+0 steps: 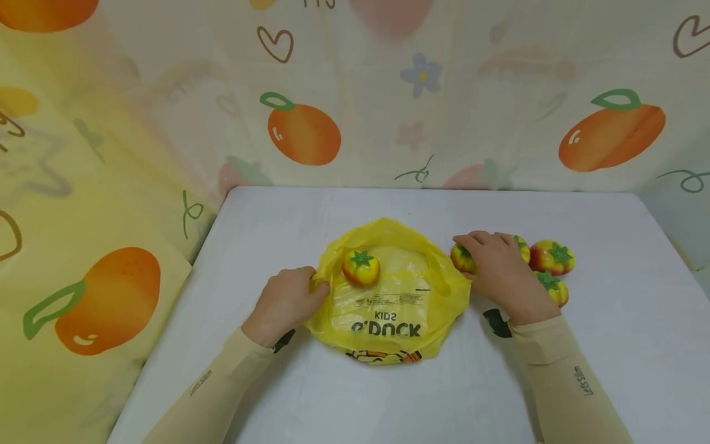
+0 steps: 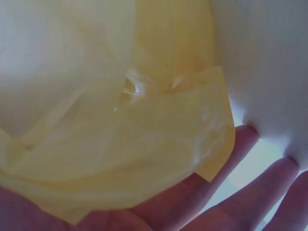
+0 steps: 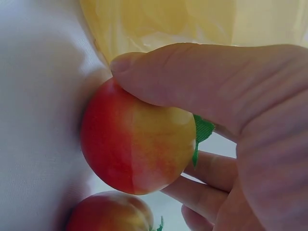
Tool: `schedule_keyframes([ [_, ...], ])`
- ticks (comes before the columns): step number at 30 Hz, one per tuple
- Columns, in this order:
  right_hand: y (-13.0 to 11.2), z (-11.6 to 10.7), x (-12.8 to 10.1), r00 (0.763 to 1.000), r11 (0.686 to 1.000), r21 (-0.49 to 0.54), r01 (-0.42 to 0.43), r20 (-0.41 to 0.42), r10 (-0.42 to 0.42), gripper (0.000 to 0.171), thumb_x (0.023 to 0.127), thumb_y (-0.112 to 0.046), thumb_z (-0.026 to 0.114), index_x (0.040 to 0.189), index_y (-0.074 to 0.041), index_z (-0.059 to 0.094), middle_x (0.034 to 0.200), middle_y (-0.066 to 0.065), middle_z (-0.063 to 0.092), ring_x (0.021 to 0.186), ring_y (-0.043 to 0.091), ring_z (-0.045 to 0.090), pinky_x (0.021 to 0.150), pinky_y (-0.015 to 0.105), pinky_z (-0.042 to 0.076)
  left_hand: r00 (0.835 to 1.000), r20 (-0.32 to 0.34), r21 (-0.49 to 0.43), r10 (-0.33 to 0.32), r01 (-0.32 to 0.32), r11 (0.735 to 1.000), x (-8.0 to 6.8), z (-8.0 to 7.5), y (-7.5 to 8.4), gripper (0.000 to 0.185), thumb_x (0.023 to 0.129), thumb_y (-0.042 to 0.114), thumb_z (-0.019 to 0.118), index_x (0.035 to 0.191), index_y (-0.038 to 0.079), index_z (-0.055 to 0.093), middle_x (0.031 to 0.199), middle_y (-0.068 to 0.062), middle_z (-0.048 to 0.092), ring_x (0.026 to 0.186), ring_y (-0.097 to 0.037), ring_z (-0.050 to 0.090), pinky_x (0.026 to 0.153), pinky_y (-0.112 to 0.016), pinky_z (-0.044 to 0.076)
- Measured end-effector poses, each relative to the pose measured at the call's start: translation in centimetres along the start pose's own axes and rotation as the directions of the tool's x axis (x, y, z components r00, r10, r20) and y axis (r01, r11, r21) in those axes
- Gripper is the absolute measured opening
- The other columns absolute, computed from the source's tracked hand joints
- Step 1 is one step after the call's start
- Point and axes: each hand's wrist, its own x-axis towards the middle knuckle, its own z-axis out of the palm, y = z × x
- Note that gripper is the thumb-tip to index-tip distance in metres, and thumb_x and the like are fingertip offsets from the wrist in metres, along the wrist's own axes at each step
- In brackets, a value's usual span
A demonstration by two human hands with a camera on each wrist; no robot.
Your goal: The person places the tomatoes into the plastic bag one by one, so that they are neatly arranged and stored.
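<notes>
Right hand (image 3: 226, 120): thumb and fingers grasping a tomato (image 3: 137, 149) beside the yellow bag (image 1: 388, 290). Left hand (image 1: 285, 302): pinching the bag's rim. Best lifted clear of neighbouring tomatoes (image 1: 551, 257).

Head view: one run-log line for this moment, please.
left hand holds yellow bag edge | right hand grips tomato | one tomato on bag

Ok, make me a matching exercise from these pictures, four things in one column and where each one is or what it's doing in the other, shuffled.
Things:
1. left hand
2. right hand
3. tomato on the bag
4. yellow bag

Places or states:
A. lies flat on the white table, print facing up
B. grips a tomato beside the bag
C. holds the bag's left edge
D. sits alone on top of the plastic

Pairs: 1-C, 2-B, 3-D, 4-A
</notes>
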Motion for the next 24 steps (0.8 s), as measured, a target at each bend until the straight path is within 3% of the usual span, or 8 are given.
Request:
schedule_keyframes([
  [9,0.1,0.1,0.0,0.999,1.000,-0.012,0.026,-0.024,-0.026,0.063,0.096,-0.018,0.081,0.153,-0.006,0.057,0.150,0.024,0.059,0.140,0.047,0.051,0.127,0.067,0.025,1.000,-0.003,0.001,0.001,-0.001,1.000,0.0,0.0,0.1,0.028,0.100,0.030,0.057,0.080,0.010,0.061,0.065,0.000,0.047,0.052,-0.019,0.050,0.050,-0.028,0.038],
  [14,0.1,-0.5,-0.1,0.998,0.999,-0.026,0.026,-0.055,-0.027,0.064,0.096,-0.025,0.082,0.152,-0.007,0.056,0.149,0.023,0.059,0.138,0.047,0.053,0.127,0.068,0.028,1.000,-0.003,0.004,-0.001,0.001,1.000,0.0,-0.2,0.3,0.028,0.100,0.030,0.057,0.081,0.010,0.061,0.065,0.000,0.047,0.052,-0.019,0.050,0.050,-0.028,0.038],
  [24,0.3,-1.3,-0.7,0.995,0.997,0.071,0.040,-0.098,-0.033,0.062,0.100,-0.037,0.075,0.153,-0.010,0.056,0.150,0.020,0.060,0.138,0.047,0.054,0.123,0.067,0.030,1.000,0.005,0.000,-0.015,0.015,1.000,-0.1,-0.2,0.4,0.029,0.100,0.030,0.057,0.079,0.011,0.060,0.064,0.000,0.046,0.052,-0.019,0.050,0.050,-0.028,0.038],
])
